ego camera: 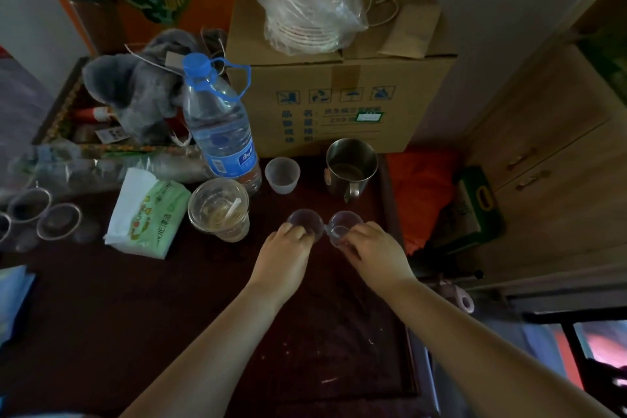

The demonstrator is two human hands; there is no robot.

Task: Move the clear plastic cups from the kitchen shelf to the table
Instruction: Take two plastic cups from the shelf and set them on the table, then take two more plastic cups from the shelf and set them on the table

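Note:
Two small clear plastic cups stand side by side on the dark red table (142, 316). My left hand (283, 256) grips the left cup (305, 220) at its near rim. The right cup (342, 224) is held by my right hand (375, 253), fingers around its near side. Both cups look upright and touch or nearly touch each other. More clear cups (57, 220) stand at the table's far left edge.
Behind the cups are a translucent cup (282, 175), a steel mug (351, 166), a big water bottle (220, 125), a used drink cup with a straw (219, 209) and a tissue pack (146, 214). A cardboard box (339, 92) stands at the back.

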